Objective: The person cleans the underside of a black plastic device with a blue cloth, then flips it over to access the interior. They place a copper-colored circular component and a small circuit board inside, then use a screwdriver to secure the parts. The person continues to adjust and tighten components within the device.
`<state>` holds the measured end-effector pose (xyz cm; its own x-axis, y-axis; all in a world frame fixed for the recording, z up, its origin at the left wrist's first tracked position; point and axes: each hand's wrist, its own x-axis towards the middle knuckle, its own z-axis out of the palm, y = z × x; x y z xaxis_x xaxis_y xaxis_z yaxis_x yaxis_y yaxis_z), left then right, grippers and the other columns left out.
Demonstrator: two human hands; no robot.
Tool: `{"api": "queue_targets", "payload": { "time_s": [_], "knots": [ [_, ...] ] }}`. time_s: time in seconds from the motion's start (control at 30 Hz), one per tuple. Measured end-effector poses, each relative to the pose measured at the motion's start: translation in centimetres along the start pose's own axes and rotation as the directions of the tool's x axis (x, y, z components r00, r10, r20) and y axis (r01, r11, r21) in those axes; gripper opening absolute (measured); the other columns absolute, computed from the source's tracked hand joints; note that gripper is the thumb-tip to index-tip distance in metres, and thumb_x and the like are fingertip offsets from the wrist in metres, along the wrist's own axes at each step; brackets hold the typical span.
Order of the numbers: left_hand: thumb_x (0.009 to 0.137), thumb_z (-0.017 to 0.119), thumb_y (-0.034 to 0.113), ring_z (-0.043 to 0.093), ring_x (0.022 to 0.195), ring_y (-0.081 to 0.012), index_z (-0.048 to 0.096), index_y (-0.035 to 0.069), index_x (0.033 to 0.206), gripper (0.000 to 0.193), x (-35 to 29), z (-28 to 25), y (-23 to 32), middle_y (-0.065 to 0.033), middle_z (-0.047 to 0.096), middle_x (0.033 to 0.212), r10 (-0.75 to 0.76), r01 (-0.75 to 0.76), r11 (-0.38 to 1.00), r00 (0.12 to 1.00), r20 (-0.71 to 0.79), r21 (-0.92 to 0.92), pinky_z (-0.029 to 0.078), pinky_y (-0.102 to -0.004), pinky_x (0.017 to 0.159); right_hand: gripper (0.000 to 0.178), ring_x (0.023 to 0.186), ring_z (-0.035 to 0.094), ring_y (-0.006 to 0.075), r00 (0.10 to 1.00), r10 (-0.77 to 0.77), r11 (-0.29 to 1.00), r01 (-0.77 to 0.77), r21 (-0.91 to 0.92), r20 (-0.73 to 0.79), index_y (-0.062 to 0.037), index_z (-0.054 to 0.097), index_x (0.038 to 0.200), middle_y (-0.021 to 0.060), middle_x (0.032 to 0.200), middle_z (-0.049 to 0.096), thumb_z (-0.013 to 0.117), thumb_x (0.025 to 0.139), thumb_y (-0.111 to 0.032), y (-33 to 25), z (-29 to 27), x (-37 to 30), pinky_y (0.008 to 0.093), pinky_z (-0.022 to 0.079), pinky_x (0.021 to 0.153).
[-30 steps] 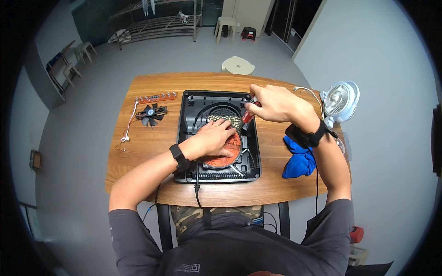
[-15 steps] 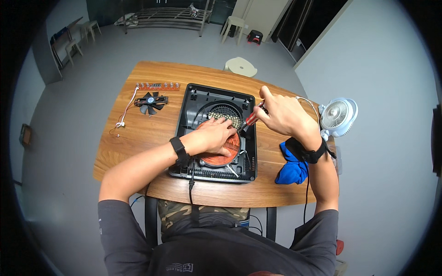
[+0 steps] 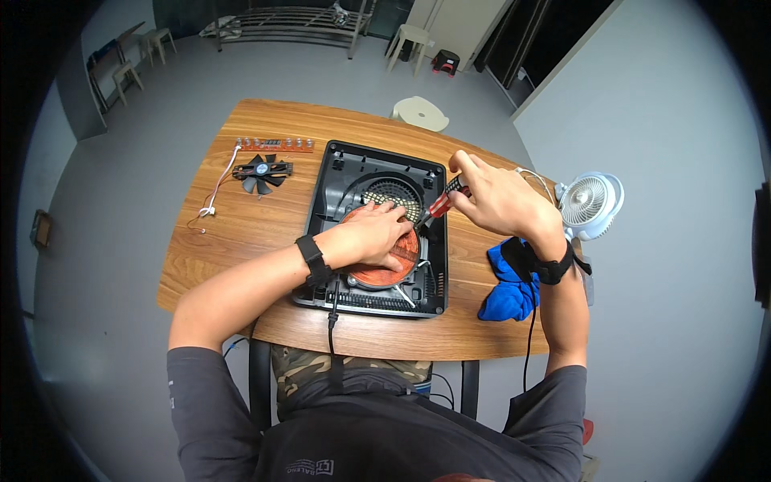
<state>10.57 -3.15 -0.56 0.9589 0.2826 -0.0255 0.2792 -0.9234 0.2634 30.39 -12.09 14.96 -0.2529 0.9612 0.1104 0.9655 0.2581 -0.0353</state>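
Note:
An opened induction cooker's black housing (image 3: 329, 193) lies on the table before me, with a round copper coil (image 3: 376, 275) inside. My left hand (image 3: 371, 234) lies on the coil, its fingers spread over the windings. To its right, my right hand (image 3: 499, 193) is closed around a screwdriver (image 3: 438, 207) with a red, white and dark handle. The tool slants down and left, its lower end by the coil's right edge. Just what the tip touches is too small to tell. A round vent grille (image 3: 392, 191) shows beyond the coil.
At the left are a black fan (image 3: 261, 173) and a narrow orange circuit board (image 3: 277, 145) with white wires. A blue cloth (image 3: 510, 293) and a small white fan (image 3: 589, 201) sit at the right. A black cord (image 3: 332, 329) hangs over the table's front edge.
The view has shifted slightly. My left hand stays on the coil, and the screwdriver keeps nearly the same place and slant, its handle turned a little in my right hand.

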Motion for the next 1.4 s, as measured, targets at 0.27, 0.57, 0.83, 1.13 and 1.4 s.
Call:
{"api": "queue_targets", "payload": {
  "time_s": [0.27,0.57,0.83,1.13,1.4],
  "knots": [
    [0.077,0.083,0.052,0.044,0.139,-0.0374,0.056,0.005,0.142,0.085,0.3,0.1,0.2,-0.0184,0.050,0.145,-0.007,0.007,1.000,1.000,0.006,0.013,0.036,-0.0540,0.118,0.028,0.076,0.068,0.0447,0.996,0.072,0.979,-0.061,-0.193,0.047,-0.0021,0.054,0.106,0.0209,0.079,0.071,0.056,0.104,-0.030,-0.2,0.9,0.9,0.0509,0.054,0.069],
    [0.077,0.083,0.053,0.045,0.139,-0.0375,0.057,0.006,0.142,0.084,0.1,0.2,0.1,-0.0188,0.050,0.145,0.003,-0.002,0.999,1.000,-0.016,0.038,0.038,-0.0524,0.116,0.037,0.076,0.066,0.0465,0.989,-0.005,0.997,-0.006,0.074,0.145,-0.0011,0.052,0.107,0.0232,0.076,0.069,0.056,0.104,-0.037,-0.1,-0.9,0.6,0.0522,0.053,0.069],
    [0.077,0.083,0.053,0.045,0.139,-0.0377,0.058,0.006,0.140,0.082,0.1,0.7,-0.1,-0.0190,0.050,0.144,-0.001,0.002,1.000,1.000,-0.031,0.013,0.038,-0.0539,0.116,0.044,0.074,0.068,0.0435,0.995,0.094,0.980,-0.087,-0.179,0.030,-0.0010,0.060,0.096,0.0205,0.075,0.069,0.058,0.103,-0.045,-1.0,0.0,1.1,0.0492,0.055,0.069],
    [0.076,0.084,0.051,0.044,0.139,-0.0372,0.058,0.006,0.140,0.082,0.1,0.4,0.0,-0.0181,0.051,0.143,-0.005,0.005,1.000,1.000,-0.015,-0.017,0.037,-0.0567,0.116,0.039,0.080,0.070,0.0423,0.993,0.020,0.999,-0.024,0.032,0.119,-0.0010,0.059,0.109,0.0205,0.084,0.073,0.064,0.100,-0.038,0.5,0.4,1.5,0.0476,0.055,0.070],
    [0.076,0.083,0.052,0.043,0.141,-0.0370,0.058,0.005,0.140,0.083,0.1,0.5,-0.1,-0.0181,0.051,0.143,-0.006,0.006,1.000,0.999,-0.039,-0.002,0.038,-0.0544,0.116,0.038,0.080,0.071,0.0408,0.990,0.019,1.000,-0.016,-0.025,0.138,-0.0016,0.057,0.111,0.0191,0.085,0.074,0.067,0.098,-0.036,0.1,-0.7,0.8,0.0496,0.054,0.070]
  ]
}}
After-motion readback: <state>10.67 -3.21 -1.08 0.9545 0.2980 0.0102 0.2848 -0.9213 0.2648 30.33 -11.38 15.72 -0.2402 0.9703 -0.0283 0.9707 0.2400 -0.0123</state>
